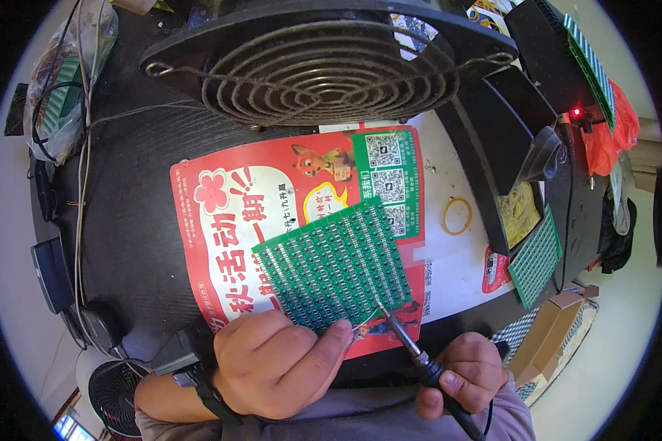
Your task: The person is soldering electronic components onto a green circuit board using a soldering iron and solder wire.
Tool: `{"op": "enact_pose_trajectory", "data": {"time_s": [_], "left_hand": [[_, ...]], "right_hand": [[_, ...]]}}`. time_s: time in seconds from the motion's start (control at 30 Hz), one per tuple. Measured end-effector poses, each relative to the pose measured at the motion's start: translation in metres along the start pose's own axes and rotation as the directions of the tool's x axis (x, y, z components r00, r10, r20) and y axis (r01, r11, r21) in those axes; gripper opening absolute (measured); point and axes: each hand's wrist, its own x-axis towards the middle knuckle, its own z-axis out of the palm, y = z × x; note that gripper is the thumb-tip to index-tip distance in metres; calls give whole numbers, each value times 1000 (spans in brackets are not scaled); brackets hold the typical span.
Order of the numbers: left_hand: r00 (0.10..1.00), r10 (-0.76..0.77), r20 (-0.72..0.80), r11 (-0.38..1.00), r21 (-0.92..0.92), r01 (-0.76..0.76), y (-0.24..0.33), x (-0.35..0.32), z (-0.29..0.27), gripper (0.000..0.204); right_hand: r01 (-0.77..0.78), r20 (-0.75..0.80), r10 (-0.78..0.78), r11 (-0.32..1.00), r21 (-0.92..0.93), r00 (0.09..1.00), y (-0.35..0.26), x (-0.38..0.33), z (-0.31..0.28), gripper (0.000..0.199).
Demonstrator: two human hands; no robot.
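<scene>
Soldering along the lower right edge of a green rectangular circuit panel (pixel 335 264) at the centre of the frame.

The panel lies tilted on a red printed paper sheet (pixel 221 220) spread over the dark counter (pixel 132 242). The left hand (pixel 272 364), at lower centre, is curled with its fingers (pixel 331 338) pressing the panel's near edge flat. The right hand (pixel 467 375), at lower right, is clenched around the black-handled soldering iron (pixel 408 342) like a pen; its tip appears to touch the panel's edge, though the contact is too small to confirm. To do this well, the left hand should pin the panel firmly while the iron meets one pad only, at a shallow angle. A round grey wire-grille fan (pixel 331 62) sits at the upper centre.
</scene>
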Motion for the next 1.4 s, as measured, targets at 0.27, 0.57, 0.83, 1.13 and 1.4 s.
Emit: {"op": "enact_pose_trajectory", "data": {"time_s": [0.27,0.57,0.83,1.13,1.4], "left_hand": [[1000,-10,19,1000,-10,10,0,1,1,31],[1000,-4,-5,1000,-9,4,0,1,0,32],[1000,2,-22,1000,1,-2,0,0,1,31],[1000,3,-11,1000,-7,-3,0,-1,-1,31],[1000,13,-22,1000,-22,-14,0,1,1,29]], "right_hand": [[35,-132,-33,999,10,991,6,0,9,22],[15,-96,-12,999,38,995,6,6,9,22],[-9,5,9,1000,22,1000,3,3,0,24],[-12,9,11,997,78,1000,5,4,-1,24],[-21,-178,43,992,124,983,8,-4,6,25]]}}
